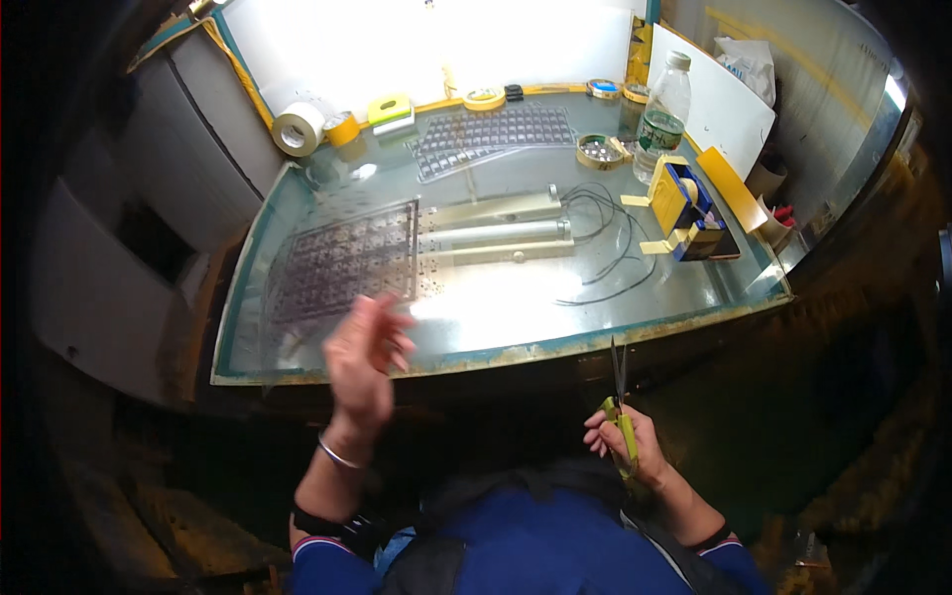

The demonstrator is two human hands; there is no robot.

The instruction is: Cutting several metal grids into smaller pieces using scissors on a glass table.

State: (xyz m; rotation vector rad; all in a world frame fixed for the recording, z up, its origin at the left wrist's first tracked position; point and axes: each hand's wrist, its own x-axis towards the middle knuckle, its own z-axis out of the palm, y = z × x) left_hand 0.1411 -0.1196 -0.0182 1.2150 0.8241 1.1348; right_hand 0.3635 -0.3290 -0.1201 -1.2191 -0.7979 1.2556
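My right hand holds a pair of scissors by its yellow-green handles, in front of the table's near edge. The dark blades point away from me, slightly parted. Above the near left of the glass-topped table, my left hand is raised, its fingers loosely curled and apart, somewhat blurred, with nothing visible in it. Just beyond that hand lies a dark sheet with a grid pattern. Three pale strips extend rightward from its edge, and thin black cables loop at their far end.
A tape dispenser with yellow tape tabs stands at right, beside a clear bottle. Tape rolls, a yellow-green box and clear gridded sheets lie toward the back. White panels rise behind; bright light glares off the glass.
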